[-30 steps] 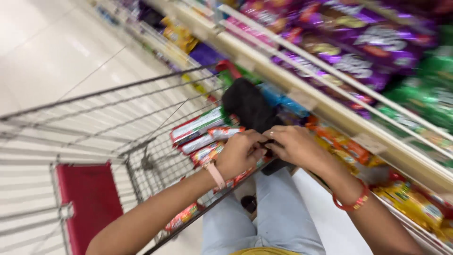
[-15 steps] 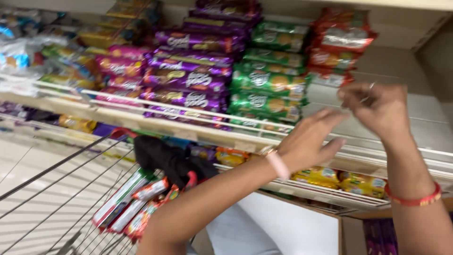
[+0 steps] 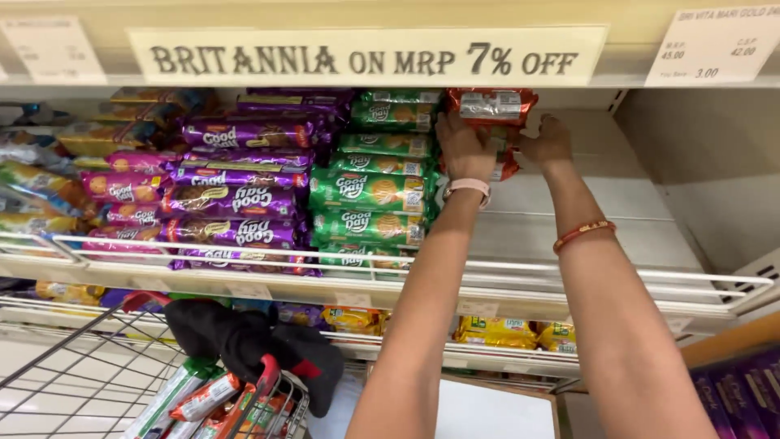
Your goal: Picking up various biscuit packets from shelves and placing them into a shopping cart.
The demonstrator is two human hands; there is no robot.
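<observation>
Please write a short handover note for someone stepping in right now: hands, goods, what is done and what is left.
Left hand and right hand: both raised to the upper shelf, gripping the stack of red biscuit packs from either side.
Goods: green packs and purple packs stacked to the left; shelf bare to the right.
Done: several packs already lie in the trolley below.
Left: red packs not yet off the shelf.

shelving: cream metal shop shelf, bare panel at right | rail: white wire guard along shelf front | above: pale edge strip with paper label cards | below: lower shelf, wire-fronted | floor: pale glossy tiles, lower left | light: bright, even, from overhead
</observation>
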